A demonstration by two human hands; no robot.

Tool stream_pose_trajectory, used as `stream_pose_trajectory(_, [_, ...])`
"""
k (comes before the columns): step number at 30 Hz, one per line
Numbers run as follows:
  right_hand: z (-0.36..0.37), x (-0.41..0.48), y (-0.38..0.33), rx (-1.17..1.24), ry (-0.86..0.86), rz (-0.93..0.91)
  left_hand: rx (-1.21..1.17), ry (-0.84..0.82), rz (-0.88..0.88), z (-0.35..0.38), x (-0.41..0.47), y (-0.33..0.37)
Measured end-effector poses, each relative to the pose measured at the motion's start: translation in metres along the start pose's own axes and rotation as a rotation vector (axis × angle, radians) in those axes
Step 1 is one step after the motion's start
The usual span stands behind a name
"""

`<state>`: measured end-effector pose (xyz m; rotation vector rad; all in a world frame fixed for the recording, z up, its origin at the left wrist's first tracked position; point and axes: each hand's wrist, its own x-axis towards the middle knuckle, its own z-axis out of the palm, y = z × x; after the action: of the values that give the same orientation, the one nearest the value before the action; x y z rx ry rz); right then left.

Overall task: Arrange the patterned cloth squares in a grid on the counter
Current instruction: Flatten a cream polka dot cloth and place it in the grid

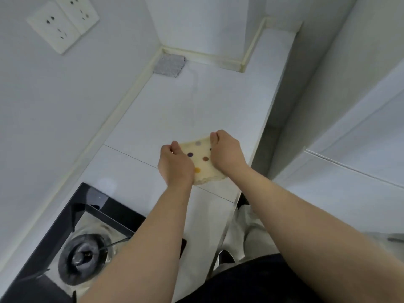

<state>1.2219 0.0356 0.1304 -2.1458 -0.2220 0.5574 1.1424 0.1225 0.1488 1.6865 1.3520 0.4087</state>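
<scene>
Both hands on the dotted cloth square [202, 160] near the counter's [153, 110] right edge: left hand [175, 165] and right hand [226, 149] curled, pinching its sides. Grey cloth square [169, 65] sits far-left corner.

Dotted cloth square [202, 159] — side edges hidden under left hand [175, 164] and right hand [226, 150]. Grey cloth square [169, 65] — pattern too blurred to tell. Stove burner [84, 258] — partly behind forearm.
</scene>
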Motion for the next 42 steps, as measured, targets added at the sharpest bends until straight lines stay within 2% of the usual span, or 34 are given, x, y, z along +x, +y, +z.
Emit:
stream_pose_trajectory(6, [0.05, 0.11, -0.02, -0.13, -0.242, -0.004, 0.001, 0.116, -0.269, 0.038, 0.095, 0.002])
stream_pose_trajectory(11, [0.068, 0.212, -0.038, -0.272, -0.326, -0.08, -0.017, 0.22, -0.37, 0.085, 0.168, 0.026])
stream_pose_trajectory(15, [0.062, 0.288, -0.058, -0.29, -0.307, -0.143, -0.066, 0.254, -0.392, 0.123, 0.218, 0.064])
stream_pose_trajectory(20, [0.036, 0.375, -0.081, -0.396, -0.188, -0.262, -0.065, 0.202, -0.333, 0.17, 0.274, 0.121])
stream_pose_trajectory(23, [0.019, 0.416, -0.094, -0.565, -0.095, -0.388, 0.014, 0.054, -0.274, 0.189, 0.295, 0.127])
stream_pose_trajectory(26, [0.006, 0.438, -0.086, -0.662, 0.163, -0.639, 0.209, -0.099, -0.185, 0.193, 0.304, 0.111])
stream_pose_trajectory(28, [0.003, 0.436, -0.07, -0.7, 0.323, -0.796, 0.359, -0.112, -0.084, 0.189, 0.303, 0.101])
stream_pose_trajectory(29, [0.004, 0.432, -0.06, -0.703, 0.339, -0.843, 0.419, -0.103, 0.012, 0.187, 0.302, 0.096])
stream_pose_trajectory(31, [0.011, 0.421, -0.038, -0.697, 0.235, -0.871, 0.541, -0.121, 0.269, 0.185, 0.302, 0.092])
stream_pose_trajectory(33, [0.019, 0.411, -0.019, -0.737, 0.137, -0.835, 0.687, -0.225, 0.503, 0.188, 0.309, 0.087])
stream_pose_trajectory(35, [0.027, 0.406, -0.006, -0.767, 0.11, -0.775, 0.798, -0.346, 0.639, 0.192, 0.318, 0.082])
stream_pose_trajectory(37, [0.032, 0.408, -0.003, -0.748, 0.117, -0.767, 0.86, -0.378, 0.69, 0.194, 0.326, 0.079])
stream_pose_trajectory(42, [0.04, 0.428, -0.01, -0.716, 0.105, -0.804, 0.932, -0.276, 0.7, 0.197, 0.34, 0.083])
